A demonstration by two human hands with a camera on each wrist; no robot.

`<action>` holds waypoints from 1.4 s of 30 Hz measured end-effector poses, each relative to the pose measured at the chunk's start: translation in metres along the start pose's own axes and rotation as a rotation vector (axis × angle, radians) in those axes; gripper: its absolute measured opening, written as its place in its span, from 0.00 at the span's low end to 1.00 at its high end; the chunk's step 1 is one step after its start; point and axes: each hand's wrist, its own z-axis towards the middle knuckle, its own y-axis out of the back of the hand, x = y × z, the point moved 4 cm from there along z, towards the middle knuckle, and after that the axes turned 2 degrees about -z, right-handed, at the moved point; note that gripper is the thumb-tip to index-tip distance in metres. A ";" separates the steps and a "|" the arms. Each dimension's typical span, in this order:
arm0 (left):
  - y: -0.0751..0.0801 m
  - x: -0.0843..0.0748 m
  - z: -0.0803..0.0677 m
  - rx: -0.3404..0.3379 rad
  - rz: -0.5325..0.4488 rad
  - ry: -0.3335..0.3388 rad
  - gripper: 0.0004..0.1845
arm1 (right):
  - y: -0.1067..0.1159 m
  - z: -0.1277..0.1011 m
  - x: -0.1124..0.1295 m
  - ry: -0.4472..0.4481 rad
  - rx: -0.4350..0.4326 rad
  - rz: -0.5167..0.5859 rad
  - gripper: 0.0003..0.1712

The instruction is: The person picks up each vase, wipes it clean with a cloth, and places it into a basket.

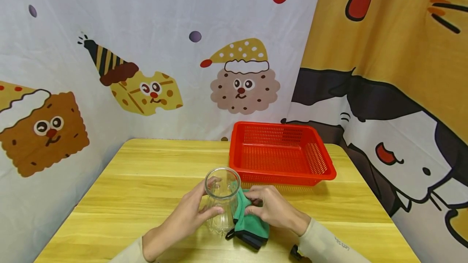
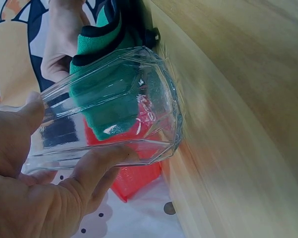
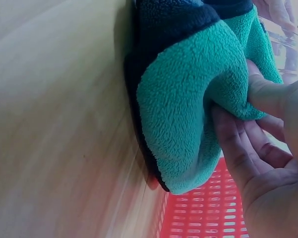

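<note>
Glass tumbler [image 1: 222, 200] gripped by left hand [image 1: 186, 218]; green cloth [image 1: 250, 218] pinched at 3 o'clock by right hand [image 1: 272, 208]; best steadied on worktop [image 1: 146, 182] while wiping.

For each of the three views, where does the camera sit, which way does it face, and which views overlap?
Head: looks forward and down over the wooden table; left hand grips the glass, right hand the green cloth; both forearms show.
Left wrist: looks along its fingers at the glass.
Right wrist: looks past its fingers at the cloth.
All three share the cloth and the red basket.
</note>
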 end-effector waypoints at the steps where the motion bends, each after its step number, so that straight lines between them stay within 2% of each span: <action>1: 0.000 0.000 0.000 -0.001 0.000 0.000 0.42 | 0.000 0.000 0.000 0.003 -0.001 -0.001 0.25; 12: -0.001 0.004 0.000 -0.003 0.007 0.004 0.43 | 0.002 0.000 -0.001 0.018 -0.031 0.009 0.26; 42: 0.000 0.000 0.000 -0.005 0.003 0.012 0.43 | 0.006 -0.002 0.011 0.065 -0.087 0.065 0.28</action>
